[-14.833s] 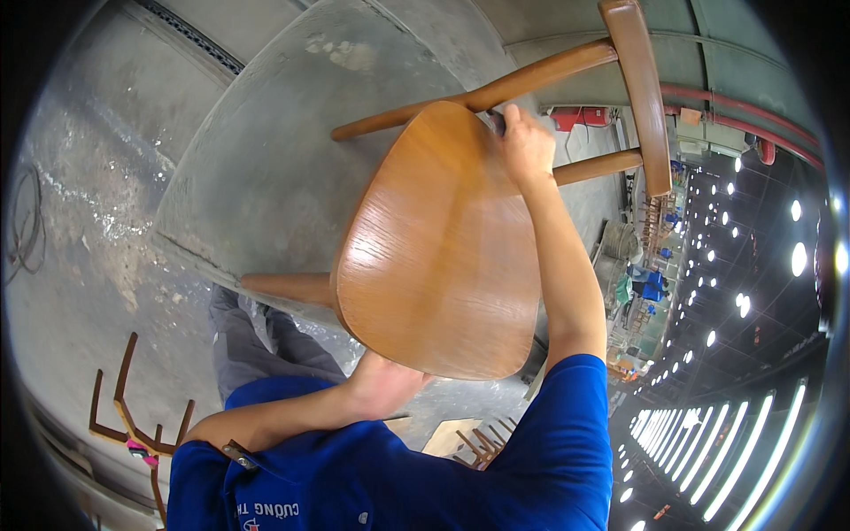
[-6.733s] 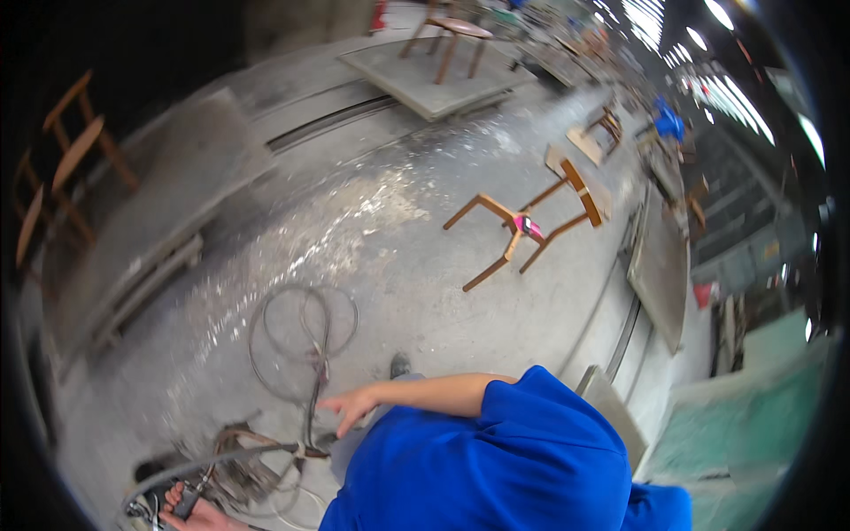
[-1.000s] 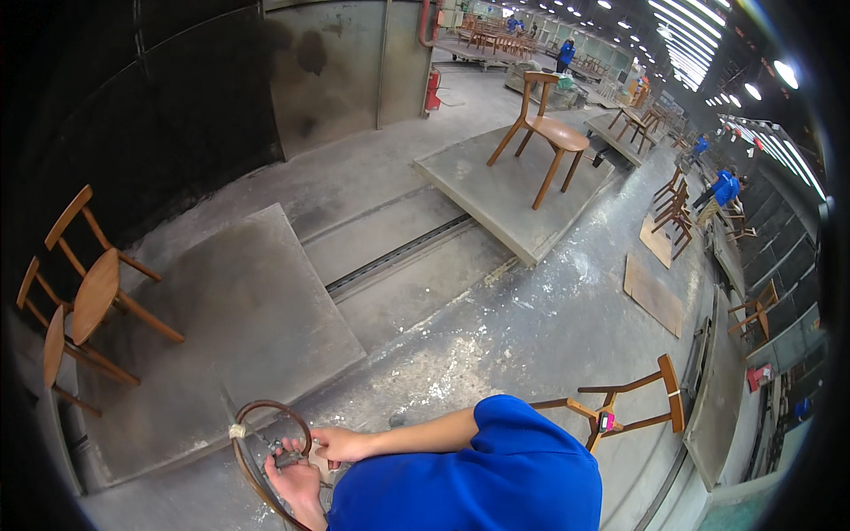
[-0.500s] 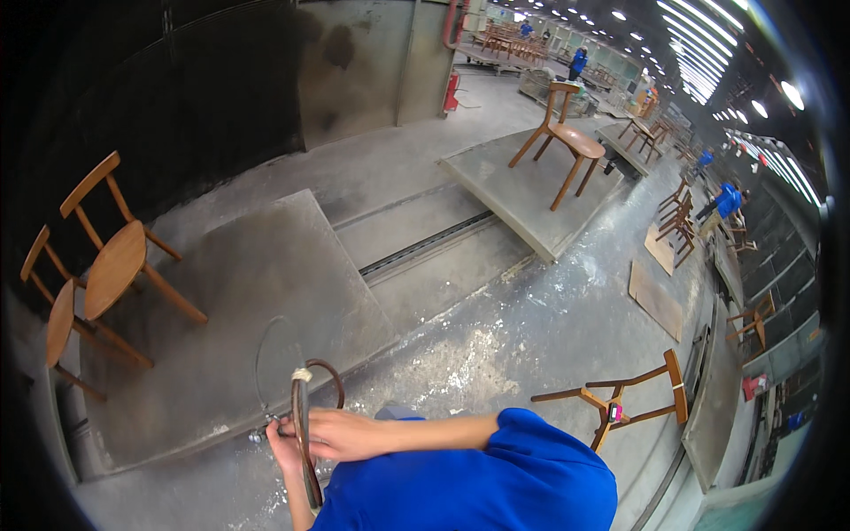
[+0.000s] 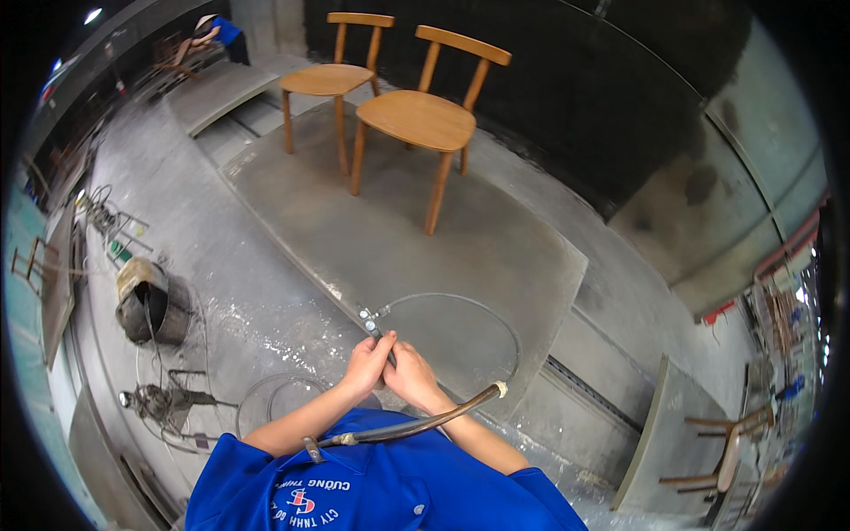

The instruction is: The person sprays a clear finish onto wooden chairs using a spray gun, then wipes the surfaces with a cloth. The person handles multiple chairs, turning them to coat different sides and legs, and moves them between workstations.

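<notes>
Close in front of my body, my left hand (image 5: 364, 365) and my right hand (image 5: 410, 373) are together, both closed around the handle of a small metal spray gun (image 5: 370, 323). Its head points away from me, above the thumbs. From the gun a thin grey hose (image 5: 469, 308) loops out to the right. It meets a thicker brown hose (image 5: 434, 423), which crosses over my right forearm to my blue shirt. Beyond the gun, two wooden chairs stand upright on a grey platform: a nearer chair (image 5: 416, 120) and a farther chair (image 5: 324, 81). Neither hand touches them.
The grey platform (image 5: 354, 234) has its near edge just past my hands. To the left are a dark bucket (image 5: 155, 310) and pump-like equipment (image 5: 168, 403) with hoses on the floor. Another chair (image 5: 728, 451) stands far right. A co-worker (image 5: 228, 40) bends over a chair, far left.
My view has swung left, so the two chairs are now ahead instead of at the left edge. My hands, still together on the spray gun, now appear near the middle.
</notes>
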A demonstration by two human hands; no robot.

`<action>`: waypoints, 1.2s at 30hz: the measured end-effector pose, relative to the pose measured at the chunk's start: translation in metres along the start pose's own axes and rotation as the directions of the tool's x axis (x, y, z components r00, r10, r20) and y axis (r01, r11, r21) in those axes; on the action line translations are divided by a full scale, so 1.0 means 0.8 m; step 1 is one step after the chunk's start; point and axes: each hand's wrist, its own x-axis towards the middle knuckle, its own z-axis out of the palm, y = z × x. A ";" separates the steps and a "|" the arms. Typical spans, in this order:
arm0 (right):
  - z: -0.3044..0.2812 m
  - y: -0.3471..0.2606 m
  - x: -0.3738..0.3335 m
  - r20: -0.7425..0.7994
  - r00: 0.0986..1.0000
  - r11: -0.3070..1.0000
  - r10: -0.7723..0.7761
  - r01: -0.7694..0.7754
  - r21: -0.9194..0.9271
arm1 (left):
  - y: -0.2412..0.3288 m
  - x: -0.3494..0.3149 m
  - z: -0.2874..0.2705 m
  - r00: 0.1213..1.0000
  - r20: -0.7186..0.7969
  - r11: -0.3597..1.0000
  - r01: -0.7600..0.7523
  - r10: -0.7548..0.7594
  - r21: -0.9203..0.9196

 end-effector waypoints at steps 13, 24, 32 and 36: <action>-0.053 0.002 0.113 0.016 0.987 0.621 0.157 -0.112 0.776 | 0.053 0.192 -0.179 0.997 -0.024 0.996 -0.073 0.074 0.057; 0.005 -0.099 0.238 -0.268 0.732 0.530 0.627 -0.148 0.835 | 0.291 0.689 -0.289 0.978 0.208 0.882 -0.118 0.024 0.455; 0.057 -0.203 0.257 -0.446 0.458 0.571 0.769 -0.178 0.802 | 0.354 0.870 -0.125 0.885 0.377 0.961 0.240 -0.274 0.137; 0.077 -0.219 0.249 -0.364 0.406 0.524 0.838 -0.417 0.742 | 0.336 0.908 -0.090 0.897 0.351 0.923 0.344 -0.269 -0.171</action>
